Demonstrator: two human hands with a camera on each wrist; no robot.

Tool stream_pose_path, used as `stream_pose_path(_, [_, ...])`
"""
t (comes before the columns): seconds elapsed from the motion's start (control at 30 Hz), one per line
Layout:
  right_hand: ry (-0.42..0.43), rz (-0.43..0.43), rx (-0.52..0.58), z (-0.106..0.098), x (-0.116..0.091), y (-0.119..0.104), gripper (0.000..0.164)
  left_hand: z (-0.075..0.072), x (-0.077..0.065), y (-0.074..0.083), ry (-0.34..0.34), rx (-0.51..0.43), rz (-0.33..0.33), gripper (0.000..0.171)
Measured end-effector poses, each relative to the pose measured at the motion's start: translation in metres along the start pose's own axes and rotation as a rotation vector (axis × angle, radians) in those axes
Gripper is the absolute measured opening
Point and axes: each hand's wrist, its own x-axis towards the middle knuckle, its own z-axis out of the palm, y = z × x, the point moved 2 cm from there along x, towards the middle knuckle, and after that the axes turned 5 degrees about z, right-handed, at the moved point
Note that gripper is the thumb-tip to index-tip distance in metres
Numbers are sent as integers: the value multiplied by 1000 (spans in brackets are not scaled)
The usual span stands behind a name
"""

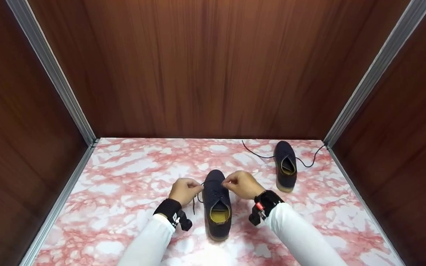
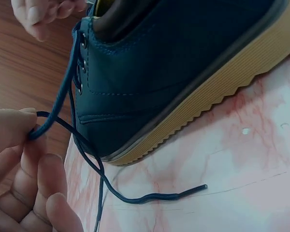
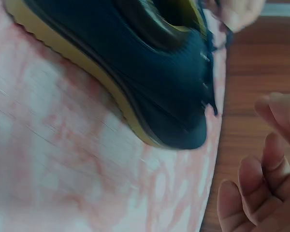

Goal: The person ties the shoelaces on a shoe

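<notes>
A dark blue lace-up shoe with a tan ridged sole stands upright between the hands, toe pointing away. At its left side the left hand pinches a dark blue shoelace between thumb and forefinger. Beyond the pinch the lace trails down, its tipped end over the marbled surface. The right hand hovers at the shoe's right side near the toe. In the right wrist view its fingers are loosely bent, thumb apart from them, nothing between.
A matching shoe stands farther back on the right, its laces spread out to both sides. Brown wood-grain panels with metal corner strips enclose the pink and white marbled surface at the back and sides.
</notes>
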Motion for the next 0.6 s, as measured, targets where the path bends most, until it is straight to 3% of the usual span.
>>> stream_pose_path(0.17, [-161, -80, -26, 18, -3, -14, 13, -1, 2, 0, -31, -50, -68, 13])
stream_pose_path(0.37, [-229, -175, -92, 29, -6, -20, 14, 1, 2, 7, -76, -83, -119, 15])
stream_pose_path(0.6, [-257, -117, -62, 29, -7, -19, 13, 4, 3, 10, -78, -141, -182, 16])
